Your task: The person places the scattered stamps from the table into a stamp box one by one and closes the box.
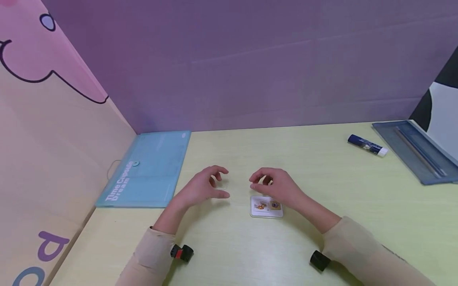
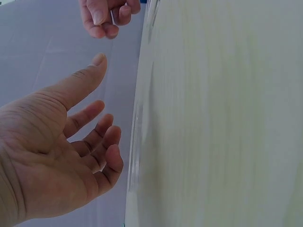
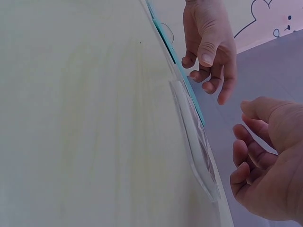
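Right now, both hands hover over the pale wood-look desk (image 1: 300, 246), well apart from each other, and neither has hold of anything. The left hand (image 1: 204, 185) is spread in a loose curve, its thumb well clear of its gently bent fingers. Below and beside its fingertips lies a thin, clear, flat piece (image 2: 135, 151), seen almost edge-on from the left wrist; what it is exactly cannot be told.

The right hand (image 1: 277, 184) is more bent, with a gap between thumb and fingers. It hangs just above the far edge of a small, flat, rectangular case with a clear rim and white inside (image 1: 266, 213), which lies on the desk and shows two little coloured pictures side by side.

Over on the left, a light blue plastic folder (image 1: 154, 171) lettered "Time Capsule Dream" lies near the cream and pink printed panel (image 1: 71, 131). At the far right, a dark blue glue-stick-like tube with a white end (image 1: 367, 145) rests near a translucent grey-blue pouch (image 1: 422, 155). Behind everything stands a plain purple panel (image 1: 250, 67).
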Tool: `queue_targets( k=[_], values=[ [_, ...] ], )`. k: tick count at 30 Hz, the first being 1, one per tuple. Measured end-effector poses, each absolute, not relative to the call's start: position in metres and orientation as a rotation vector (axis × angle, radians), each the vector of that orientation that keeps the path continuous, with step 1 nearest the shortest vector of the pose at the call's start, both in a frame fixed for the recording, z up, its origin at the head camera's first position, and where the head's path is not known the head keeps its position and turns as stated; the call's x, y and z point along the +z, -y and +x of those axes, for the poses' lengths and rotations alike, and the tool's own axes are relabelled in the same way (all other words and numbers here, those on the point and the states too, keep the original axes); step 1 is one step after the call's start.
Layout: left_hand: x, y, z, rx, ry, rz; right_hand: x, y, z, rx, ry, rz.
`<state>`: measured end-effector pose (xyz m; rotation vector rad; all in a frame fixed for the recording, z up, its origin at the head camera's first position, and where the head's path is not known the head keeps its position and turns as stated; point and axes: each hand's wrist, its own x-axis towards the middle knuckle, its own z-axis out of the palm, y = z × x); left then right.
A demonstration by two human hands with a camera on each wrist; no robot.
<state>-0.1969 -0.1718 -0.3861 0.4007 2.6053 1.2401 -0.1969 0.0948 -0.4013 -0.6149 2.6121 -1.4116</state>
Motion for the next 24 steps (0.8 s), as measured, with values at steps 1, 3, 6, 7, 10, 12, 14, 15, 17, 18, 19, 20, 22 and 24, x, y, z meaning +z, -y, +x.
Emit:
queue_targets(
  k=[1, 3, 6, 7, 10, 12, 14, 15, 17, 18, 19, 20, 22, 24],
  values=[
    [-0.386, 0.173, -0.198, 1.246, -2.604, 0.392, -0.401, -0.094, -0.197, -1.413, -2.607, -0.616],
    [-0.386, 0.176, -0.198, 1.257, -2.602, 0.379, -0.401, -0.092, -0.199, -1.414, -2.6, -0.615],
    [-0.386, 0.18, -0.2, 1.285, -2.596, 0.366, -0.4, -0.089, -0.201, -1.414, -2.591, -0.612],
    [-0.386, 0.182, -0.201, 1.296, -2.595, 0.361, -0.4, -0.088, -0.202, -1.414, -2.589, -0.614],
    [-0.386, 0.188, -0.202, 1.324, -2.592, 0.352, -0.4, -0.085, -0.204, -1.41, -2.584, -0.626],
    [-0.387, 0.192, -0.203, 1.33, -2.595, 0.341, -0.401, -0.083, -0.207, -1.407, -2.578, -0.638],
    [-0.387, 0.196, -0.204, 1.332, -2.598, 0.336, -0.402, -0.08, -0.208, -1.4, -2.571, -0.651],
    [-0.387, 0.197, -0.205, 1.332, -2.6, 0.333, -0.402, -0.079, -0.209, -1.397, -2.567, -0.656],
    [-0.387, 0.201, -0.206, 1.331, -2.605, 0.321, -0.403, -0.076, -0.21, -1.394, -2.563, -0.654],
    [-0.387, 0.202, -0.206, 1.332, -2.606, 0.319, -0.403, -0.075, -0.211, -1.392, -2.56, -0.655],
    [-0.388, 0.204, -0.207, 1.334, -2.607, 0.32, -0.403, -0.074, -0.211, -1.391, -2.557, -0.653],
    [-0.387, 0.205, -0.208, 1.335, -2.609, 0.316, -0.403, -0.073, -0.212, -1.387, -2.555, -0.655],
    [-0.388, 0.208, -0.209, 1.332, -2.614, 0.311, -0.403, -0.07, -0.213, -1.386, -2.546, -0.662],
    [-0.388, 0.212, -0.21, 1.332, -2.614, 0.308, -0.403, -0.067, -0.215, -1.388, -2.53, -0.666]
  ],
)
